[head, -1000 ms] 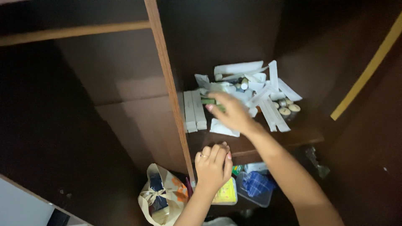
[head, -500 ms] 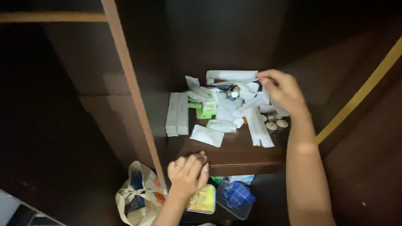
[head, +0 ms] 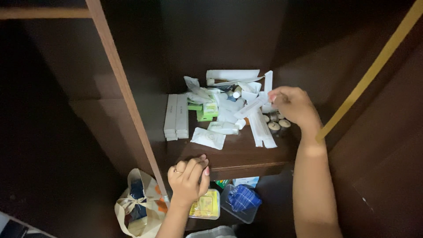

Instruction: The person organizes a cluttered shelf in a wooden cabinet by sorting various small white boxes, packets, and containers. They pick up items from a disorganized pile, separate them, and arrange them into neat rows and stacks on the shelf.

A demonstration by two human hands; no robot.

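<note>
Inside a dark wooden cupboard, 2 hands at 1 shelf.
Head view: right hand [head: 294, 105] pinches a long white packet [head: 250, 107] above the shelf's clutter; left hand [head: 188, 177] curls its fingers over the shelf edge [head: 246, 164], beside 2 white boxes [head: 176, 116].

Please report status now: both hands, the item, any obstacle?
Left hand gripping shelf edge, holding nothing. Right hand pinching long white packet in the pile. Small round tins crowd just beside it.
</note>
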